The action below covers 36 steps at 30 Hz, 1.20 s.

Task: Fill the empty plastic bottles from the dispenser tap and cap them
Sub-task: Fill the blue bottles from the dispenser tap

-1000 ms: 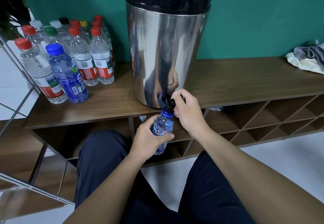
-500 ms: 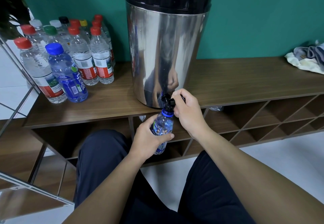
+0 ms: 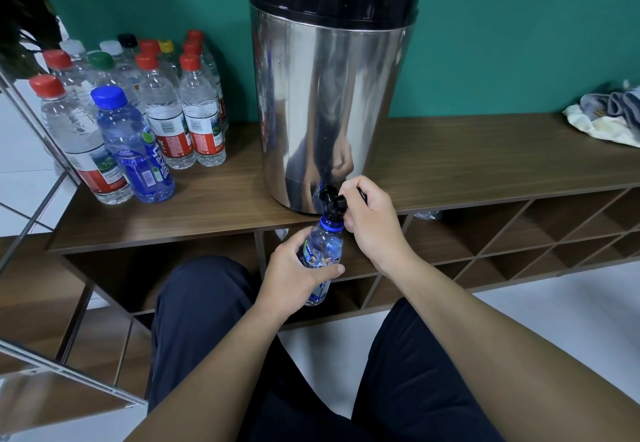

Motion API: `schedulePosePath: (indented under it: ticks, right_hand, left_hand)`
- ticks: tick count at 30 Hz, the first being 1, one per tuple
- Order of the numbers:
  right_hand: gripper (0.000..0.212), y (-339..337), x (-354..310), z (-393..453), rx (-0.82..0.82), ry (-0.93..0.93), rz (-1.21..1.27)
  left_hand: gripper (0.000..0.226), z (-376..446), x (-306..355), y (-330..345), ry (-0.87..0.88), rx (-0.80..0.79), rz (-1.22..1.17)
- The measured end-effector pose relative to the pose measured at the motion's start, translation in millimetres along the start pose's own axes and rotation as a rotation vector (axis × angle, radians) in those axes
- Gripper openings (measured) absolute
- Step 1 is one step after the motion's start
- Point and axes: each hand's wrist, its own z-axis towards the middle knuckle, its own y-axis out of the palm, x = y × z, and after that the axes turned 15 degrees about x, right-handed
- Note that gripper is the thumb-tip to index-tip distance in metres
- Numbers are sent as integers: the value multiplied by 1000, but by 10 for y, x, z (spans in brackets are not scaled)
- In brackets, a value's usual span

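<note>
Nothing moved; bottle [image 3: 323,251] upright, mouth under tap [image 3: 333,203].

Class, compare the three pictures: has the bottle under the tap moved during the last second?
No. The bottle, held by the left hand, keeps its neck right under the tap at the shelf edge.
</note>
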Motion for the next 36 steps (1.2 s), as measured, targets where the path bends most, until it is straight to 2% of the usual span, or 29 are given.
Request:
schedulePosePath:
  ticks: [36]
  right_hand:
    - [28,5,-10,-5,-3,5,5]
  left_hand:
    - [77,12,-33,1,4,0,-1]
